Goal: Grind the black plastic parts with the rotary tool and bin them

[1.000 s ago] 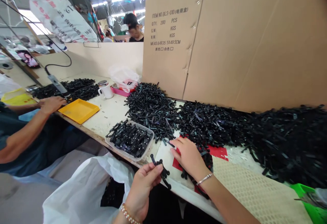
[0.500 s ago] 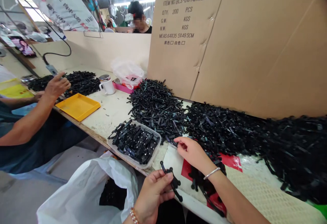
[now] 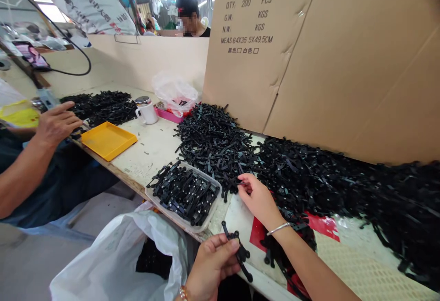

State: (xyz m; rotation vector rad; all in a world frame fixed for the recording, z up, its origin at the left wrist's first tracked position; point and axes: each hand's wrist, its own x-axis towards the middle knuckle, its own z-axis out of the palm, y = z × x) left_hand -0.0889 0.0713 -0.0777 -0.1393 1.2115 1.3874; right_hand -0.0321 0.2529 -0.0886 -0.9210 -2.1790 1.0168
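Near the table's front edge, my left hand [image 3: 220, 257] is closed around a few slim black plastic pieces [image 3: 244, 254] with round knobbed ends, which stick out past the thumb. My right hand [image 3: 253, 195] reaches to the near edge of a heap of similar black pieces [image 3: 213, 140]. Its thumb and forefinger pinch a thin black piece [image 3: 243, 183], partly hidden by the fingers. Left of my hands, a clear plastic box [image 3: 210, 222] is filled with such pieces, laid roughly in rows.
A tall cardboard sheet [image 3: 309, 62] stands behind a long bank of black pieces [image 3: 330, 182]. A white sack [image 3: 103, 250] hangs below the table edge. Further left are a yellow tray [image 3: 109, 141], a white mug [image 3: 147, 113] and a co-worker's hand [image 3: 57, 124] by another heap.
My right hand has shifted slightly farther into the heap. My left hand keeps its black pieces. The co-worker's hand has moved left and lower, and the view has shifted a little.
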